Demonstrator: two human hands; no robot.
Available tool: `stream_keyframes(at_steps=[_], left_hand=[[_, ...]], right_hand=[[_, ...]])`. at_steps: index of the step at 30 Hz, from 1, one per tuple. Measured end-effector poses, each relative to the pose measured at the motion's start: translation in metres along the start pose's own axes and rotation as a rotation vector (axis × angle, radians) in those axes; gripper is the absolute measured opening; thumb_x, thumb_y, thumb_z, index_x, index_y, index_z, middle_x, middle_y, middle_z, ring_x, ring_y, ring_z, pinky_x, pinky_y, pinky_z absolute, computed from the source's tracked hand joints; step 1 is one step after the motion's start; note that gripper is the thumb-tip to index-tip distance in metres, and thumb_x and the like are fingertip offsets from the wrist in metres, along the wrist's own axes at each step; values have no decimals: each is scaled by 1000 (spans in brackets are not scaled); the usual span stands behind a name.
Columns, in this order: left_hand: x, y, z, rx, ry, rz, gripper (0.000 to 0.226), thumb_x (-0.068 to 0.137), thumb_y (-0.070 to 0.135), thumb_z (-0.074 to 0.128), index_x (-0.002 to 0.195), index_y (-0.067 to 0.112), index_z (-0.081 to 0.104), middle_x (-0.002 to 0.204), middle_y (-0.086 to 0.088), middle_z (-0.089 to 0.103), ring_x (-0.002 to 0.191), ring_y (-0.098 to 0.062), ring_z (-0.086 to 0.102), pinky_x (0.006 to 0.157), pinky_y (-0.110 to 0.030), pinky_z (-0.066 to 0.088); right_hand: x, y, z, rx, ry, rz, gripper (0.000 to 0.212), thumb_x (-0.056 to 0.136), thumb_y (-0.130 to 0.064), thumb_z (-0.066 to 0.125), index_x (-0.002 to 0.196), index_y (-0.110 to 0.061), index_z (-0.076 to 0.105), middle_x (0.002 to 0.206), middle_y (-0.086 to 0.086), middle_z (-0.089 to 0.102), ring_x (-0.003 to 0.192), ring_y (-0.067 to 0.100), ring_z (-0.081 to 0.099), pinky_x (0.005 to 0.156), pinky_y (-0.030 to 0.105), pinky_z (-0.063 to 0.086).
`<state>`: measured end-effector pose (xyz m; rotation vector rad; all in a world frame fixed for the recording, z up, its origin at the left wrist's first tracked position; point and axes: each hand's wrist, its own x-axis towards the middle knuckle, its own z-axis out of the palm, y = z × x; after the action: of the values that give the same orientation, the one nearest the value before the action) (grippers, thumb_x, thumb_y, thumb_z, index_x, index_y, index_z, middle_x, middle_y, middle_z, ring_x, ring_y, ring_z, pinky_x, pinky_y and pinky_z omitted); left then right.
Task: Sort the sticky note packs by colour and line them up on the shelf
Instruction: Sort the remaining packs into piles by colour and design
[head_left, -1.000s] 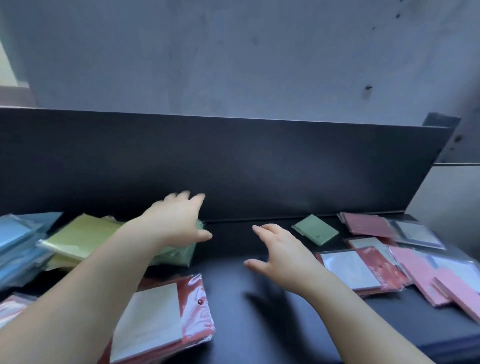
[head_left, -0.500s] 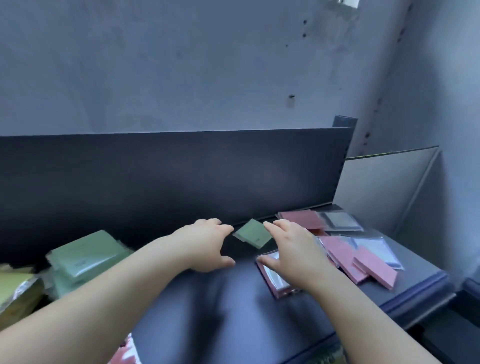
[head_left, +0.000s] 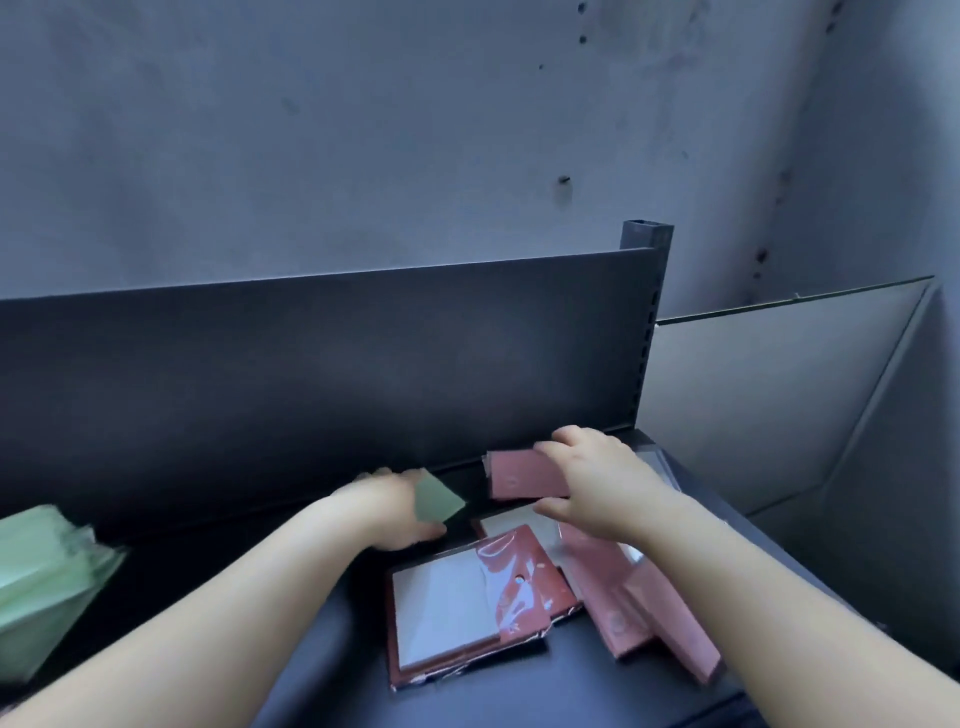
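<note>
Two hands were in play, both loaded. The left hand (head_left: 395, 512) had its grip pinched on a small pale-green square sticky note pack (head_left: 439, 499), fingers over the top and thumb under the near edge, close to the back edge of the dark shelf (head_left: 311, 654). The right hand (head_left: 597, 483) had its grip clamped on a flat dusty-pink sticky note pack (head_left: 519, 474), fingers curled over the far edge and thumb on the near edge, near the shelf's back right corner. Couldn't tell whether either pack was lifted or touching the shelf.

A red plastic-wrapped pack with a white face (head_left: 467, 608) lay flat and skewed just in front of both hands, toward the front edge. Several loose pink packs (head_left: 623, 603) overlapped beside it toward the right edge, partly under the right forearm. A blurred stack of green packs (head_left: 41, 587) sat at the left end, well apart from the held green one. A dark back panel (head_left: 311, 374) ran along the back edge, with a slotted metal post (head_left: 647, 249) at its right end.
</note>
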<state>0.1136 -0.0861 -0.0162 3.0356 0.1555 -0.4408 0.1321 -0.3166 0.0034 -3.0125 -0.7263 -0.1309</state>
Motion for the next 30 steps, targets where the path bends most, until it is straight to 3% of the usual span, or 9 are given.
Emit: stream_keyframes(at_steps=[3, 7, 13, 17, 19, 23, 26, 30], left_hand=[[3, 2, 4, -51, 4, -60, 85, 79, 62, 62, 148, 30, 25, 141, -9, 42, 128, -31, 44, 103, -34, 40], [-3, 3, 7, -147, 89, -105, 71, 74, 56, 69, 135, 29, 45, 131, -4, 48, 119, -25, 49, 96, -31, 44], [-23, 3, 9, -224, 157, -195, 62, 70, 50, 72, 125, 28, 54, 121, -1, 53, 108, -21, 52, 81, -26, 44], [-40, -3, 11, -225, 193, -242, 66, 68, 52, 72, 127, 27, 54, 120, -2, 52, 111, -23, 50, 89, -31, 48], [-50, -7, 10, -231, 208, -265, 69, 70, 52, 71, 131, 26, 51, 122, -2, 51, 114, -23, 48, 93, -33, 47], [-70, -21, 9, -234, 231, -295, 72, 72, 52, 69, 135, 25, 47, 125, -2, 48, 115, -24, 47, 95, -37, 46], [-83, -33, 9, -235, 257, -317, 72, 72, 53, 70, 134, 25, 47, 123, -1, 48, 114, -23, 49, 94, -37, 47], [-99, -57, 7, -226, 279, -334, 73, 72, 55, 70, 134, 24, 47, 123, -2, 48, 115, -24, 49, 95, -38, 47]], right_hand=[[19, 15, 6, 20, -62, -62, 70, 87, -50, 56, 147, -23, 31, 144, 3, 37, 130, 24, 37, 107, 36, 33], [38, 26, 12, 109, -165, -122, 71, 84, -44, 62, 145, -22, 35, 146, 5, 38, 130, 25, 42, 106, 34, 37], [57, 30, 20, 254, -212, -208, 62, 75, -37, 69, 132, -25, 51, 127, 5, 51, 115, 19, 52, 98, 30, 43], [69, 27, 28, 287, -250, -262, 43, 66, -35, 64, 109, -32, 61, 103, -1, 58, 101, 15, 52, 85, 26, 46], [75, 27, 30, 289, -267, -255, 43, 60, -40, 63, 103, -35, 62, 101, -1, 58, 93, 14, 55, 78, 25, 48], [79, 17, 26, 229, -274, -230, 59, 63, -36, 69, 121, -34, 56, 114, 4, 51, 101, 19, 53, 83, 27, 49], [78, -5, 22, 223, -255, -263, 70, 65, -38, 70, 132, -32, 50, 116, 5, 49, 102, 20, 54, 77, 23, 50], [77, -48, 16, 215, -214, -354, 88, 65, -46, 69, 144, -29, 37, 122, 2, 45, 120, 21, 44, 89, 23, 47]])
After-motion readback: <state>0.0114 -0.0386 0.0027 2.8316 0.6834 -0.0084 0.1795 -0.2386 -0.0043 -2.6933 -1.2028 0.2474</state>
